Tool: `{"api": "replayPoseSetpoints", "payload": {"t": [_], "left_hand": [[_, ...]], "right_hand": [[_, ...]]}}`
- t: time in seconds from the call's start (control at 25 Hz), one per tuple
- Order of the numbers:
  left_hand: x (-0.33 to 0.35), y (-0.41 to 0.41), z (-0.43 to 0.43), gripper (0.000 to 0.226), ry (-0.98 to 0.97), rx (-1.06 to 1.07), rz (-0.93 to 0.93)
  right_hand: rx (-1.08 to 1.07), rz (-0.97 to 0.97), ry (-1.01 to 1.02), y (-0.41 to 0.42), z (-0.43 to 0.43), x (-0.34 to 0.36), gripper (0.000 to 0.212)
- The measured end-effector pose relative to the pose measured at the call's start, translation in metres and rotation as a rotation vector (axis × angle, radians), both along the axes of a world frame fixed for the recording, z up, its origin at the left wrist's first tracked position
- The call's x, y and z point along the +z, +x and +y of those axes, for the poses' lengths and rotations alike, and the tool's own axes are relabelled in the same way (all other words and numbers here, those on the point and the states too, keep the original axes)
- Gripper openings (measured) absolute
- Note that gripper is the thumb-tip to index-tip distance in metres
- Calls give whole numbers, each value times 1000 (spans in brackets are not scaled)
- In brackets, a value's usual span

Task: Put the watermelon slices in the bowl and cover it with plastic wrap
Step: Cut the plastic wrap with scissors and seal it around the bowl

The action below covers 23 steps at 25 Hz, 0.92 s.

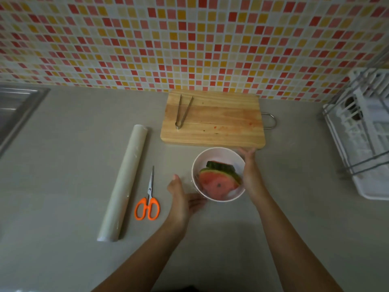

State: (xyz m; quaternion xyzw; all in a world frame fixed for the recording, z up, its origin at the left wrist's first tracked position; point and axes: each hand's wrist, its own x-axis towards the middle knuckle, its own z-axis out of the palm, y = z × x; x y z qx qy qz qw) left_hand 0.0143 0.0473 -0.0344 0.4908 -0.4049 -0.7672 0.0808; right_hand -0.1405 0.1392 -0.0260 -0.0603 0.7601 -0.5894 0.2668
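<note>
A white bowl stands on the grey counter just in front of the cutting board. Watermelon slices with green rind lie inside it, under a thin clear film of plastic wrap that shows at the bowl's left rim. My left hand is at the bowl's lower left side, fingers spread and reaching under its edge. My right hand lies flat against the bowl's right rim. The roll of plastic wrap rests on the counter to the left.
Orange-handled scissors lie between the roll and my left hand. A wooden cutting board with metal tongs sits behind the bowl. A white dish rack stands at the right, a steel sink at the far left.
</note>
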Motion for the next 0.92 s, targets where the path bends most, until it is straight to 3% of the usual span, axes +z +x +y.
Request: {"api": "replayPoseSetpoints", "payload": {"t": [0.12, 0.16, 0.24, 0.36, 0.44, 0.56, 0.72, 0.8, 0.92], "left_hand": [[2, -17, -24, 54, -102, -36, 68], [5, -23, -31, 36, -76, -31, 102], [4, -34, -45, 43, -44, -64, 81], [-1, -43, -62, 60, -152, -355, -12], [3, -50, -70, 59, -272, -543, -77], [14, -73, -79, 49, -332, -625, -141], [15, -95, -80, 21, -216, -680, -64], [13, -100, -81, 15, -178, -663, -44], [9, -103, -77, 17, -180, -630, -28]], "right_hand": [[-62, -11, 194, 7, 23, 0, 101], [-53, -54, 275, 11, 33, -4, 108], [-26, -166, 353, 18, 47, -13, 105], [-11, -199, 378, 16, 47, -22, 82], [42, -157, 406, 4, 37, -19, 68], [149, -225, 342, -21, 19, -10, 53], [178, -312, 248, -39, 2, -7, 22], [126, -285, 216, -40, -2, -11, 23], [45, -301, 210, -35, 0, -17, 47]]}}
